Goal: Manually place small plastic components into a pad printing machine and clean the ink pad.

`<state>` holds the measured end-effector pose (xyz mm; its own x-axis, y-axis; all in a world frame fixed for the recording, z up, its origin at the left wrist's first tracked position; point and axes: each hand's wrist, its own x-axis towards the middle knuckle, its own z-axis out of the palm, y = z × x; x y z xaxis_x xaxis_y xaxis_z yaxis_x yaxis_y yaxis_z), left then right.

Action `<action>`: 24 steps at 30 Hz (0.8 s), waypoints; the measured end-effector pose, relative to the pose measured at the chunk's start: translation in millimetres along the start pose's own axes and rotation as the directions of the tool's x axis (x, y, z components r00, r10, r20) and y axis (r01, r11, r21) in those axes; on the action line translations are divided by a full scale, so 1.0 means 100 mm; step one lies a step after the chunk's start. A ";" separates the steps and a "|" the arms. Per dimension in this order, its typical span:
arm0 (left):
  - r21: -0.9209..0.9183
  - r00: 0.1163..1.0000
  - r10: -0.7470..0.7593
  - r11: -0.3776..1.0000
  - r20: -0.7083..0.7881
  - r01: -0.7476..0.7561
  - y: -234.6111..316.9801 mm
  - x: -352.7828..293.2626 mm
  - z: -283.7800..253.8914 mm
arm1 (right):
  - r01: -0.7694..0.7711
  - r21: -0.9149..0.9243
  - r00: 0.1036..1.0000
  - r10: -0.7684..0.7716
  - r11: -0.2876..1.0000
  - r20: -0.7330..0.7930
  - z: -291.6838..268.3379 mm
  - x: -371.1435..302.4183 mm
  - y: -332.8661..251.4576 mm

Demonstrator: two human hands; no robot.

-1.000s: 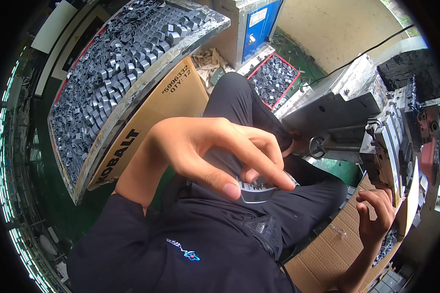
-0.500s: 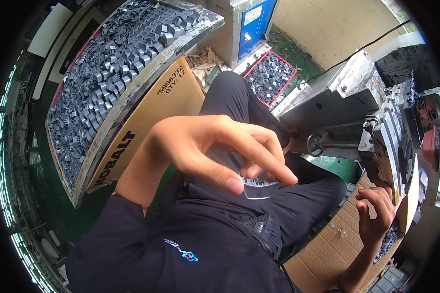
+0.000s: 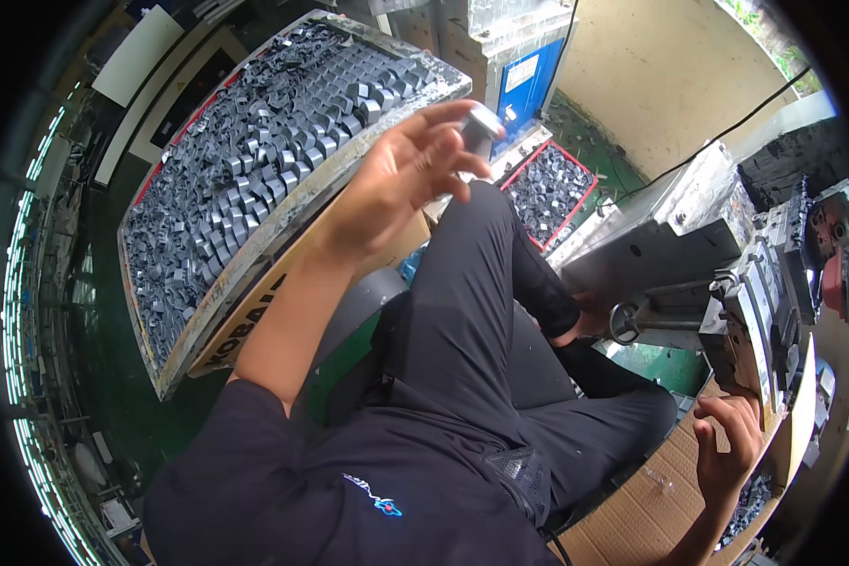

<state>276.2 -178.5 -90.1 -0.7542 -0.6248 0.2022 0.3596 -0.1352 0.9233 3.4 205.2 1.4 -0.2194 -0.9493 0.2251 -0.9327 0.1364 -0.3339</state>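
Note:
My left hand (image 3: 401,174) is raised at the near edge of the parts table, holding a small, curved grey plastic piece (image 3: 482,127) at its fingertips. The piece is slightly blurred, so its exact kind cannot be told. My right hand (image 3: 729,439) is low on the right, just below a metal machine fixture (image 3: 747,330). Its fingers are loosely bent, with a gap between thumb and forefinger and nothing visible in them. The upper fingers are at the fixture's lower edge and partly hidden.
A table (image 3: 377,118) at the left bears many grey plastic pieces (image 3: 283,141). Past my knee, a red-rimmed tray (image 3: 552,193) holds more. A printed carton (image 3: 241,344) leans under the table. At right are a small handwheel (image 3: 624,323) and flattened cardboard (image 3: 632,500).
My left hand has moved from in front of my lap up and away toward the table and tray, carrying the grey piece. The view has shifted slightly; my right hand stays by the fixture.

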 end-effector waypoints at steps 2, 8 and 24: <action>0.100 0.984 0.021 0.995 -0.177 -0.004 0.14 0.15 -0.29 | 0.008 -0.020 1.000 -0.008 1.000 -0.004 -0.03 -0.02 0.01; 0.466 0.814 0.222 0.882 -0.537 0.067 0.39 0.75 -1.51 | 0.006 -0.073 0.998 -0.010 0.997 -0.060 -0.22 -0.09 0.02; 0.838 0.830 0.180 0.268 -0.528 0.475 -0.08 1.30 -2.70 | -0.354 -0.219 0.925 0.305 0.909 -0.226 -0.43 -1.15 0.41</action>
<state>323.8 -465.8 -159.6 -0.2715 -0.9488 0.1615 -0.7220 0.3118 0.6177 -22.0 332.0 1.6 -0.5524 -0.7727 0.3128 -0.8333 0.5219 -0.1825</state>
